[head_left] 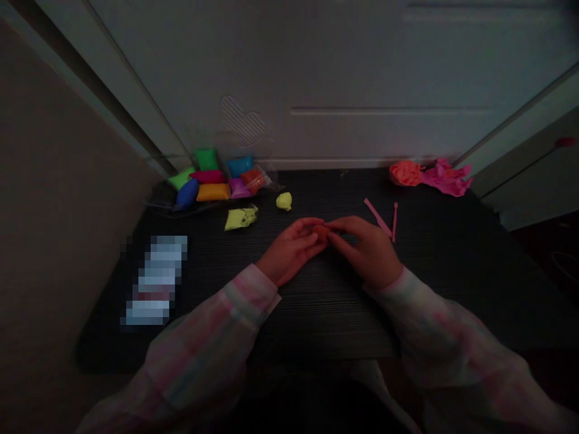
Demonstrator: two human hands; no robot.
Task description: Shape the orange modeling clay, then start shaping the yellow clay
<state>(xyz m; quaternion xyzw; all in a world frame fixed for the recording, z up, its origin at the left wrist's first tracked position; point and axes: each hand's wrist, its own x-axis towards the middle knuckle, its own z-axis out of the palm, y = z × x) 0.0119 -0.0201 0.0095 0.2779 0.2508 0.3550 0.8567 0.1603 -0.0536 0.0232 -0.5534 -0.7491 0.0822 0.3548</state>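
A small lump of orange-red modelling clay [321, 232] is held between my two hands over the middle of the dark table. My left hand [293, 248] cups it from the left, thumb on top and fingers behind. From the right, my right hand [365, 246] pinches its edge between thumb and fingertips. Beyond my left hand lie a yellow clay lump [284, 201] and an opened yellow clay packet [240, 218]. Two pink modelling tools, a flat one [377, 217] and a thinner one [395, 222], rest just past my right hand.
A clear bag [266, 175] with several coloured clay packets [213, 191] sits at the back left of the table [316, 313]. A phone-like screen [156, 280], blurred out, lies at the left. Crumpled orange paper [406, 173] and pink paper [447, 178] occupy the back right, before a white panel [344, 78].
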